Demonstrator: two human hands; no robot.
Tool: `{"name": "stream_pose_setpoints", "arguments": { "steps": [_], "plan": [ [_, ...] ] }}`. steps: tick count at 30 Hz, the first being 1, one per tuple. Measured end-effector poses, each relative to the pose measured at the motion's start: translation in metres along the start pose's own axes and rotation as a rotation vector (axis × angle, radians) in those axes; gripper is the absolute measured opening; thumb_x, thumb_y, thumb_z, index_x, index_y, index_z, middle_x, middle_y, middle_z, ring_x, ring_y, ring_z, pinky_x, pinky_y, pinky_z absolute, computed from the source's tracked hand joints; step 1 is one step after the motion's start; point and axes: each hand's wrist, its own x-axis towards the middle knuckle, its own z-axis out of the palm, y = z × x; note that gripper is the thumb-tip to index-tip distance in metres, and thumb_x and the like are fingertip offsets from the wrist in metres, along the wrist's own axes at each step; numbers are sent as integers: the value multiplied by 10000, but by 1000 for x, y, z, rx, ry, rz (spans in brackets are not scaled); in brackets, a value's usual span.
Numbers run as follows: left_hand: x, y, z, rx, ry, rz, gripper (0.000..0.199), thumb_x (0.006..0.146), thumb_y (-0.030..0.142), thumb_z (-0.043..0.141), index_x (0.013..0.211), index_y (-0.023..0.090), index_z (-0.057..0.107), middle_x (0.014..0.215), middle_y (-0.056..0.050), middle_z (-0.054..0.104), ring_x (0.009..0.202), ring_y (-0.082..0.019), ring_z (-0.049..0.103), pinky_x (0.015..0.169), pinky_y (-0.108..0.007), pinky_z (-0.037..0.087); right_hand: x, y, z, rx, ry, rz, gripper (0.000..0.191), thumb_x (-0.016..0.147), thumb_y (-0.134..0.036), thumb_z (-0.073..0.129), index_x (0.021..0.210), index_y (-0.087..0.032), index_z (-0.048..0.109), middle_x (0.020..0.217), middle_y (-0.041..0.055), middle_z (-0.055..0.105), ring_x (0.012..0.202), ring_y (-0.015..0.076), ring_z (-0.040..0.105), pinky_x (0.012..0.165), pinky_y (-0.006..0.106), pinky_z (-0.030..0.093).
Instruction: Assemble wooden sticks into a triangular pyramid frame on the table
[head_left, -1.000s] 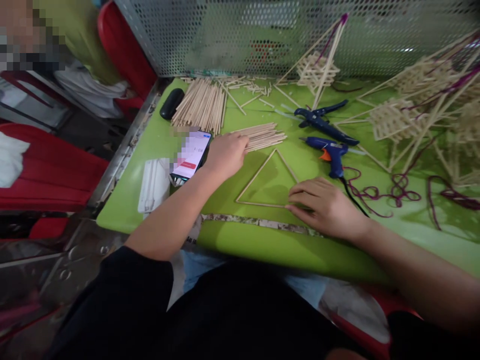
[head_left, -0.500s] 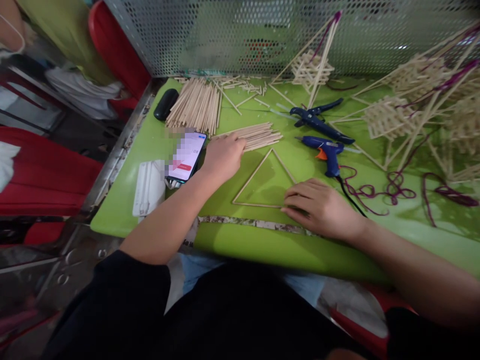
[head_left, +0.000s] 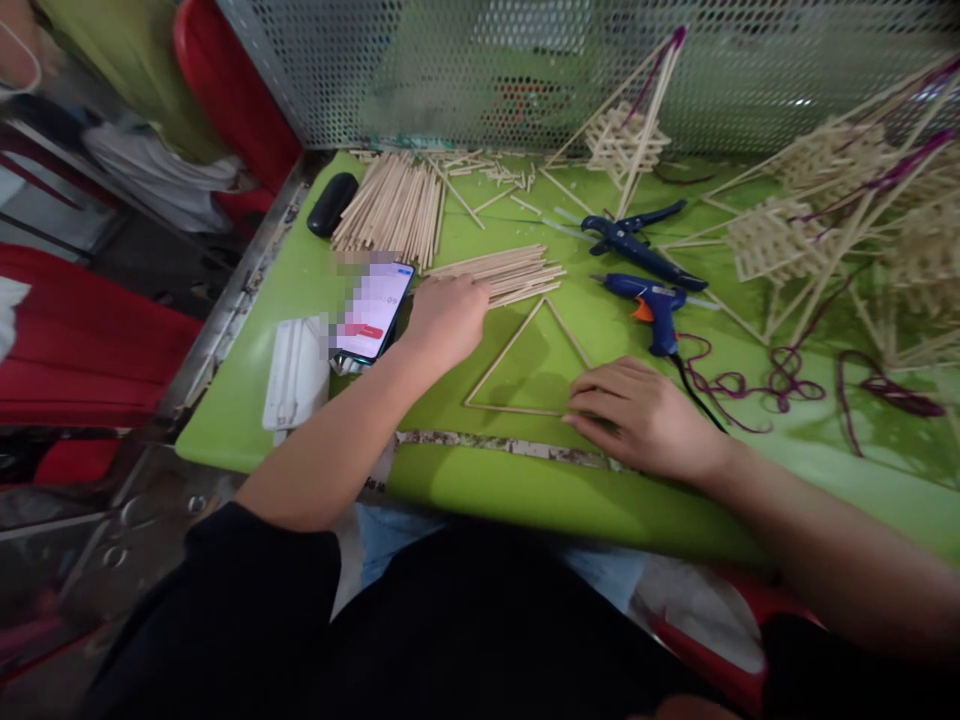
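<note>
Green worktable [head_left: 247, 405] with a worn front edge, perforated metal screen [head_left: 465, 60] behind it, red chairs [head_left: 82, 350] at the left, steel frame [head_left: 225, 330] beside the table, soft indoor light

This is a small craft workshop, a bench for handmade stick work; a bright green work table [head_left: 315, 290] stands against a perforated grey metal screen [head_left: 465, 70], with red chairs [head_left: 90, 350] beside it. On the table lie heaps of thin pale wooden sticks [head_left: 394, 205], two blue hot-glue guns [head_left: 651, 300], tangles of purple cord [head_left: 780, 380] and several finished lattice frames of glued sticks [head_left: 780, 240]; a glued triangle of sticks [head_left: 517, 360] lies flat near the front edge.
</note>
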Motion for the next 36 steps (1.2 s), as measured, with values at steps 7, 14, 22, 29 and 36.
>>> {"name": "stream_pose_setpoints", "arguments": {
  "steps": [7, 14, 22, 29, 36],
  "plan": [
    [-6, 1, -6, 22, 13, 9, 216, 1038, 128, 593, 1103, 117, 799, 1041, -165, 787, 1003, -356, 774, 829, -440, 567, 0, 0, -2, 14, 25, -17, 57, 1053, -161, 757, 1081, -173, 710, 1061, 79, 761, 918, 228, 738, 844, 412, 550],
    [-8, 4, -7, 58, 2, -44, 262, 1045, 105, 534, 1063, 109, 796, 992, -175, 776, 901, -319, 771, 755, -406, 560, -2, 1, -1, 5, 23, -10, 78, 1040, -154, 765, 1071, -187, 702, 1052, 66, 758, 914, 219, 733, 851, 410, 545],
    [-5, 1, -2, 3, 8, -75, 281, 1048, 108, 541, 1151, 98, 802, 1151, -207, 773, 1042, -328, 752, 866, -422, 601, -1, 0, -2, 4, 19, -3, 62, 1046, -160, 754, 1070, -194, 708, 1041, 72, 769, 907, 220, 737, 851, 409, 561],
    [-6, 2, -3, -22, 22, -49, 269, 1060, 139, 539, 1144, 103, 792, 1081, -193, 775, 983, -329, 758, 844, -429, 589, 0, -1, -4, 3, 17, -20, 77, 1037, -149, 770, 1070, -176, 706, 1049, 76, 763, 909, 222, 740, 850, 408, 558],
    [-5, 2, 2, -30, 40, -43, 230, 1075, 160, 579, 1130, 103, 795, 1094, -176, 776, 972, -310, 757, 780, -396, 589, -1, 0, -1, 24, 4, -47, 56, 1053, -177, 765, 1082, -179, 716, 1049, 73, 762, 910, 218, 735, 838, 400, 559]
  ]
}}
